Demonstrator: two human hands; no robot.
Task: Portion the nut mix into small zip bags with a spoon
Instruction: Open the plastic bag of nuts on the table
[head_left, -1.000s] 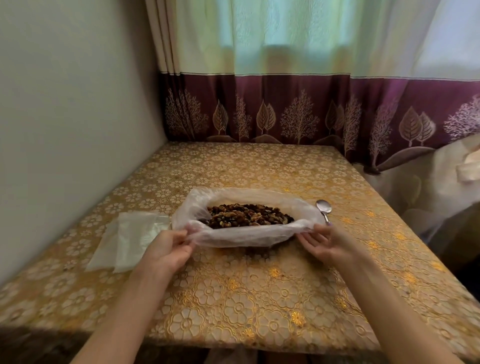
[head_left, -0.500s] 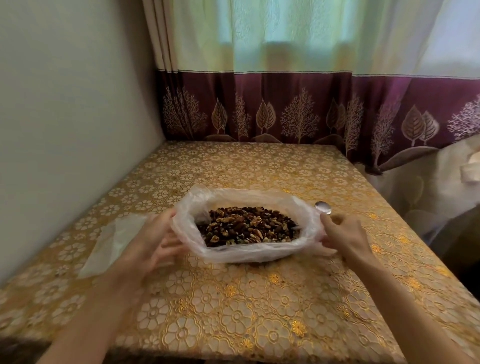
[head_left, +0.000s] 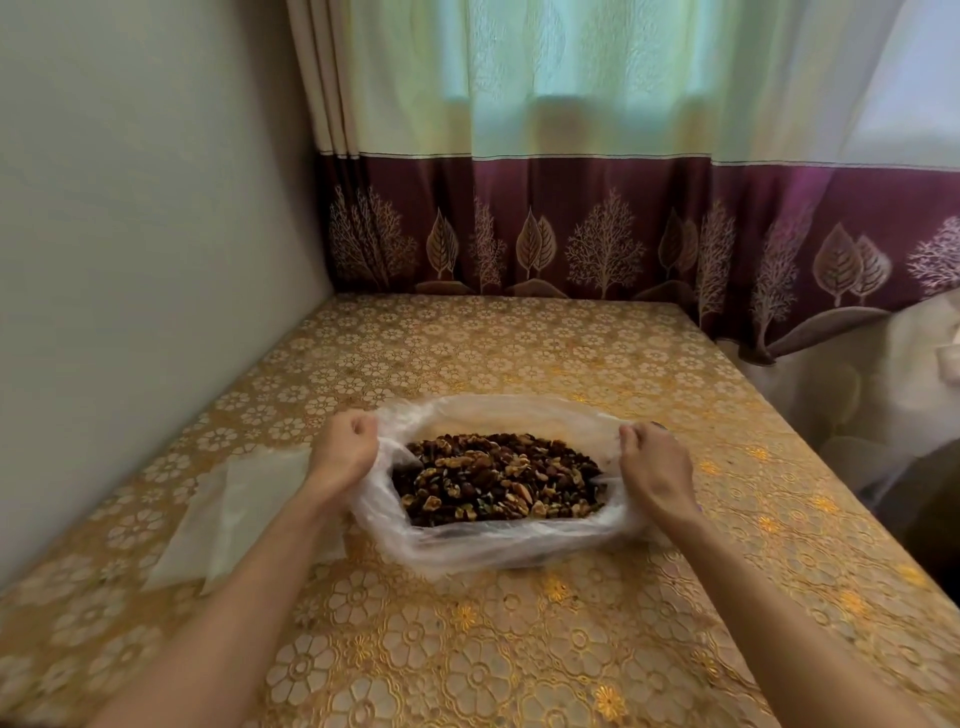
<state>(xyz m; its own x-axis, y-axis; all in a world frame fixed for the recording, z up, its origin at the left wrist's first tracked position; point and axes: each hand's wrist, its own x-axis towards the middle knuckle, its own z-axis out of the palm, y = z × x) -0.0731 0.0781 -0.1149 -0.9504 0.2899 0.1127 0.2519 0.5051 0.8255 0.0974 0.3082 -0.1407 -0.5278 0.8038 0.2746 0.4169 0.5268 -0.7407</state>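
Left hand (head_left: 344, 451): fingers curled tight, clamped on the left rim of the large plastic bag (head_left: 498, 545). Right hand (head_left: 655, 465): fingers likewise curled, gripping the right rim of the same bag. Both hands hold the film away from the middle, so the mouth stands wide open between the two sets of fingers.

Contents: the nut mix (head_left: 493, 480) lies in the bottom of the bag, directly between the hands, a shallow dark-and-tan heap with walnut pieces plainly visible among darker bits. None of it shows outside the bag. The near rim of the film sags low toward the person; the far rim stands higher beyond the fingers.

Small zip bags (head_left: 234, 514): a flat, pale stack on the table, just outside the left fingers and partly under the left forearm. Nothing visible inside them.

Spoon: only a dark sliver shows just beyond the right fingertips; cannot confirm it.

Surface: table (head_left: 519, 649) with gold floral cloth, bag resting on it. Curtain (head_left: 571, 228) beyond the far edge; plain wall on the left.
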